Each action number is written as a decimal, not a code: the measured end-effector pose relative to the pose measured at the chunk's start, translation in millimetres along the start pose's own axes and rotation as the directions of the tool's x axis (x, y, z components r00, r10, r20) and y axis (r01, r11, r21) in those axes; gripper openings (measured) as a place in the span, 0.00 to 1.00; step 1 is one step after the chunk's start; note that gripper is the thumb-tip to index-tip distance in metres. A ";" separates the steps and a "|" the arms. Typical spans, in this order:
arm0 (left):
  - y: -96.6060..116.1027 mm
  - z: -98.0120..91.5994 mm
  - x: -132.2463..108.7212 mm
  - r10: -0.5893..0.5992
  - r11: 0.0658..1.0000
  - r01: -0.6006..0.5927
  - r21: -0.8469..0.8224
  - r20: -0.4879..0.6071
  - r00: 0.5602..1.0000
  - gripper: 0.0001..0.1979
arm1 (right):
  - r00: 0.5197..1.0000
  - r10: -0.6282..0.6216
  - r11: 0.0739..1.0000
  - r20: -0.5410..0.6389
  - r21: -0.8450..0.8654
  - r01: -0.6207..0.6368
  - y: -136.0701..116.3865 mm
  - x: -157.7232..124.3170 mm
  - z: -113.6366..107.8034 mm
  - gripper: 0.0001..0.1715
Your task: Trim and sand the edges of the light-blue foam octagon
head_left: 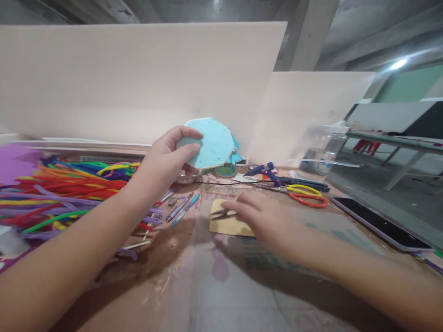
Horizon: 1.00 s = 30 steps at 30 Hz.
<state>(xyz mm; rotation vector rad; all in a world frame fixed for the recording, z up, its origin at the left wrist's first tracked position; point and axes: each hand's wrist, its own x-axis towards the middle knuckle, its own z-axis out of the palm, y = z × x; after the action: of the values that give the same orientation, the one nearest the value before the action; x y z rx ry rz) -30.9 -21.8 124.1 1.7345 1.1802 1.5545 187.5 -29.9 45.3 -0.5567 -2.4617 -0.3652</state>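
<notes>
Raised above the table, my left hand [173, 147] pinches a light blue, roughly round flat piece [212, 143] between thumb and fingers. Its edge is faceted, and a few dark specks mark its face. My right hand [263, 221], blurred by motion, is low over the table with its fingers curled over small dark pliers [223, 214]. Their two pointed jaws are apart and face left. The hand hides their handles. Under them lies a square of yellow paper [228, 227], partly covered by my right hand.
A heap of coloured pipe cleaners [69, 193] spreads on the left, near several pens [187, 208]. Toward the back right are a blue glue gun [265, 170], scissors with yellow and orange handles [308, 197], a clear bottle [320, 150] and a phone [380, 223]. A pale board [138, 83] stands behind.
</notes>
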 end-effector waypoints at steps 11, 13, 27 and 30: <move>-9.5 11.8 1.6 -0.065 0.995 0.061 0.073 0.050 0.997 0.24 | 0.981 0.151 0.822 0.121 0.536 -0.193 16.7 32.4 44.3 0.18; -15.3 15.6 2.3 -0.032 0.997 0.030 0.068 0.028 0.999 0.26 | 0.928 0.318 0.602 0.192 0.715 -0.355 28.2 19.5 34.5 0.21; -73.4 45.7 -50.9 0.105 0.749 -0.419 0.513 0.533 0.839 0.22 | 0.461 0.849 -0.036 0.258 0.899 -0.437 51.7 -31.7 28.3 0.27; -82.5 46.2 -49.0 0.073 0.626 -0.519 0.582 0.619 0.782 0.12 | 0.352 0.887 -0.122 0.300 0.886 -0.447 65.3 -35.9 33.3 0.27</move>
<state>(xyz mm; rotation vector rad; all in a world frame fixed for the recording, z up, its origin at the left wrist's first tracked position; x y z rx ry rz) -5.6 -16.6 20.8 2.8077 1.3144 0.5801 228.6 28.8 6.2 -1.0329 -1.1373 1.2121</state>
